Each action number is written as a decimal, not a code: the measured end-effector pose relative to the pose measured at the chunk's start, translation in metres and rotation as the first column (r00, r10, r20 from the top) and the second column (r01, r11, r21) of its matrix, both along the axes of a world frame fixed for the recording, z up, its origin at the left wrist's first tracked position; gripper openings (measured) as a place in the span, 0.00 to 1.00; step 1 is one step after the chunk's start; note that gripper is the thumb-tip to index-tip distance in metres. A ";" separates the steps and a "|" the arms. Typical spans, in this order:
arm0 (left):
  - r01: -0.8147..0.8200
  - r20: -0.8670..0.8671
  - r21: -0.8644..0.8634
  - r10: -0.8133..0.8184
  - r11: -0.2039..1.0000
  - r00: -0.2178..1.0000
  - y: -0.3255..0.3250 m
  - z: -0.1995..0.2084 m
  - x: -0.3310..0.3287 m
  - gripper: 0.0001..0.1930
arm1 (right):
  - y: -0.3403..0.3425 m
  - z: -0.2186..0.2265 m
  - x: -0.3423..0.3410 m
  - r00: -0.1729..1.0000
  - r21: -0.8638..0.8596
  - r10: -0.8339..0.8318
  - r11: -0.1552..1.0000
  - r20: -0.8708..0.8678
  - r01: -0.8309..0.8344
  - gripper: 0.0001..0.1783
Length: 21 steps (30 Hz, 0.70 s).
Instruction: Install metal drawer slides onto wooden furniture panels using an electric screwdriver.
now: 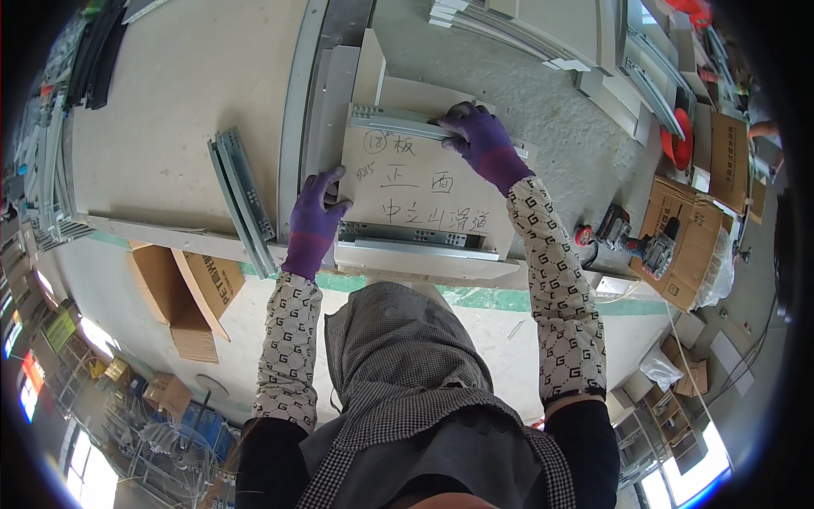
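Observation:
Both my hands wear purple gloves. My right hand [487, 144] grips the right part of a metal drawer slide [394, 117], which lies across the far side of a pale board [415, 174] with handwriting on it. At the board's left edge, my left hand [315, 216] rests with thumb and fingers apart, holding nothing. A second drawer slide [420, 242] lies along the board's near side. Left of my left hand, several more drawer slides [242, 199] sit together on the worktop, sticking out over its near edge.
A wide pale worktop [178, 110] spreads to the left, with a metal rail [298, 110] along its side. Cordless drills [653, 246] lie at the right by a cardboard box [678, 229]. Another open box [182, 297] stands below the worktop. Panels [551, 30] are stacked at the far right.

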<state>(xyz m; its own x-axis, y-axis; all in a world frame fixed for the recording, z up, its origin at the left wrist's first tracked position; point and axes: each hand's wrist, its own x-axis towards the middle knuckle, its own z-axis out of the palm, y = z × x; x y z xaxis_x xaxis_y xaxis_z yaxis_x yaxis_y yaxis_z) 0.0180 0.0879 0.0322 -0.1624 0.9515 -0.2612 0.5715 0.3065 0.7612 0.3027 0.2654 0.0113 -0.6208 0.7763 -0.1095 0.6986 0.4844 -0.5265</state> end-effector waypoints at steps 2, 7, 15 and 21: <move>-0.011 0.007 0.002 0.011 1.000 1.000 0.000 -0.002 -0.002 0.31 | 0.002 -0.001 -0.001 1.000 -0.019 0.009 1.000 -0.007 -0.010 0.20; -0.044 0.058 -0.063 0.047 0.997 0.997 0.001 0.004 0.001 0.32 | 0.003 0.002 -0.003 0.998 -0.032 0.020 0.999 0.054 -0.019 0.18; -0.012 0.045 -0.066 0.015 0.998 0.999 0.007 0.007 0.008 0.33 | -0.025 0.025 -0.008 0.985 0.044 -0.132 0.991 0.113 0.128 0.38; -0.097 -0.126 0.014 0.098 0.995 0.987 0.008 0.027 0.006 0.29 | -0.020 0.064 0.078 0.647 -0.454 -0.601 0.793 -0.469 0.408 0.25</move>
<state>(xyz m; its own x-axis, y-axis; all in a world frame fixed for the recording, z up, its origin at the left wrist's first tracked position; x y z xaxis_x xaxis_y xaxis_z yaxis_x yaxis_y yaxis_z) 0.0235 0.0957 0.0590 -0.2858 0.9314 -0.2257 0.6310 0.3601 0.6871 0.3810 0.2449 0.0754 -0.1559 0.9772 -0.1441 0.3104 -0.0900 -0.9463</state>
